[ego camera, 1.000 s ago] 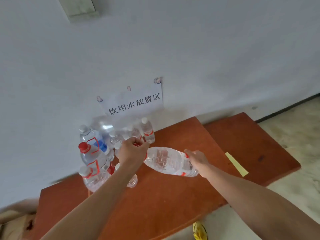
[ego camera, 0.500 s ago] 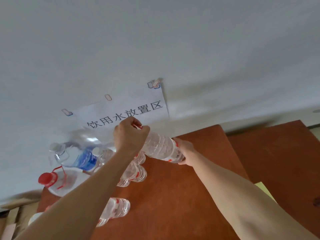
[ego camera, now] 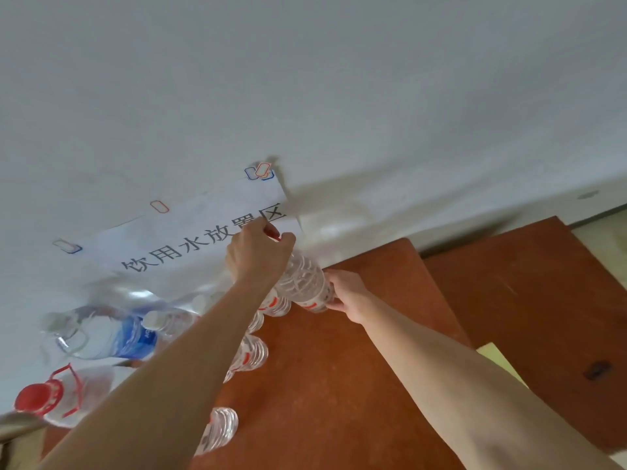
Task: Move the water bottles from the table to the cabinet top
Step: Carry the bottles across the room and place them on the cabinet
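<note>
One water bottle (ego camera: 303, 283) sits in our grip: left hand (ego camera: 258, 256) pinches its red cap (ego camera: 275, 236), right hand (ego camera: 346, 293) curls round its base. Several bottles (ego camera: 251, 352) already stand beside our left hand on the cabinet top (ego camera: 339, 385).

Bottles (ego camera: 249, 354) stand on the cabinet top (ego camera: 339, 385), sign (ego camera: 190, 239) behind.

The water bottle (ego camera: 303, 283) has swung from lying across, cap toward 9 o'clock, to nearly upright, cap toward 11 o'clock. The left hand (ego camera: 258, 256) gripping its cap and the right hand (ego camera: 346, 290) holding its base have carried it toward 12 o'clock, to the bench's (ego camera: 339, 385) back edge, the left hand now overlapping the paper sign (ego camera: 190, 239).
</note>
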`<action>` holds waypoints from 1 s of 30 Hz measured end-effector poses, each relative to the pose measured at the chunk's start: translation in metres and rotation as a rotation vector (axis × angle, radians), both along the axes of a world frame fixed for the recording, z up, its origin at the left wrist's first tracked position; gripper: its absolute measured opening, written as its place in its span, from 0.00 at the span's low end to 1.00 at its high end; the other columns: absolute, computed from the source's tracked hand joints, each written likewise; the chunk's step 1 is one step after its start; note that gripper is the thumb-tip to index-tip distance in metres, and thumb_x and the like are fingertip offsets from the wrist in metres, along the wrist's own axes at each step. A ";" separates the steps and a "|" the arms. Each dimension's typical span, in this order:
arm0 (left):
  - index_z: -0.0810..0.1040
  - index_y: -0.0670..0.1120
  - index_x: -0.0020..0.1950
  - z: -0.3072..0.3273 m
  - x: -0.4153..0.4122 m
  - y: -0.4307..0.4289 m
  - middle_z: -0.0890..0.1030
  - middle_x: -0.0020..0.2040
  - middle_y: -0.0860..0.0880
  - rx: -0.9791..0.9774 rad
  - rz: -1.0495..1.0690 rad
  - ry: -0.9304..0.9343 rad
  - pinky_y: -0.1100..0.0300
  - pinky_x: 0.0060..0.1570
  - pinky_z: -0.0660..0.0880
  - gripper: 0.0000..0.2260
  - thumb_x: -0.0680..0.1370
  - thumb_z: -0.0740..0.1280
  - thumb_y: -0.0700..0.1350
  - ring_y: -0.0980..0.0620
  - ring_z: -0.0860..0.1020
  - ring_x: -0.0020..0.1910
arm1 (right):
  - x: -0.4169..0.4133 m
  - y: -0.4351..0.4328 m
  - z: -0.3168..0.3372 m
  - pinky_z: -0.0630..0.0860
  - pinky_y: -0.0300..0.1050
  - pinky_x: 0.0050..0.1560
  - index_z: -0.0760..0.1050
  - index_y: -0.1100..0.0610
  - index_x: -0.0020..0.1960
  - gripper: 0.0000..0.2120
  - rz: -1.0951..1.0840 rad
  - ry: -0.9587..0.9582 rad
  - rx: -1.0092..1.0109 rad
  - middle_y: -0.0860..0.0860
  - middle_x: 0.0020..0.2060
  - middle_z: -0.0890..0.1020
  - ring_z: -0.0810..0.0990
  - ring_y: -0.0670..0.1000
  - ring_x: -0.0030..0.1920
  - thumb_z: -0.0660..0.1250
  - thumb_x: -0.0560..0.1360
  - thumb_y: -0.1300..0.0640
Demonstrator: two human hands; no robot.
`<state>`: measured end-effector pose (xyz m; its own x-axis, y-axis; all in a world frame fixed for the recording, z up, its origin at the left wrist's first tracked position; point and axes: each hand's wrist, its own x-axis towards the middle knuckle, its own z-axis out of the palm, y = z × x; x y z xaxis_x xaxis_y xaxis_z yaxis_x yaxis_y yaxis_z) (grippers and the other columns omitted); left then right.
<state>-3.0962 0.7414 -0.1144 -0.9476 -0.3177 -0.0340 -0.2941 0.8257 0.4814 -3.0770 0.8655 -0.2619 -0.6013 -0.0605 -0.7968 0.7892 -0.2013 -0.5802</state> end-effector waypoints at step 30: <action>0.74 0.48 0.56 0.040 0.458 0.050 0.79 0.55 0.47 -0.659 -1.922 -0.011 0.52 0.50 0.74 0.10 0.78 0.61 0.50 0.44 0.78 0.55 | 0.660 0.000 0.179 0.73 0.52 0.58 0.68 0.52 0.69 0.19 0.273 -0.154 1.470 0.54 0.62 0.75 0.75 0.56 0.60 0.57 0.79 0.51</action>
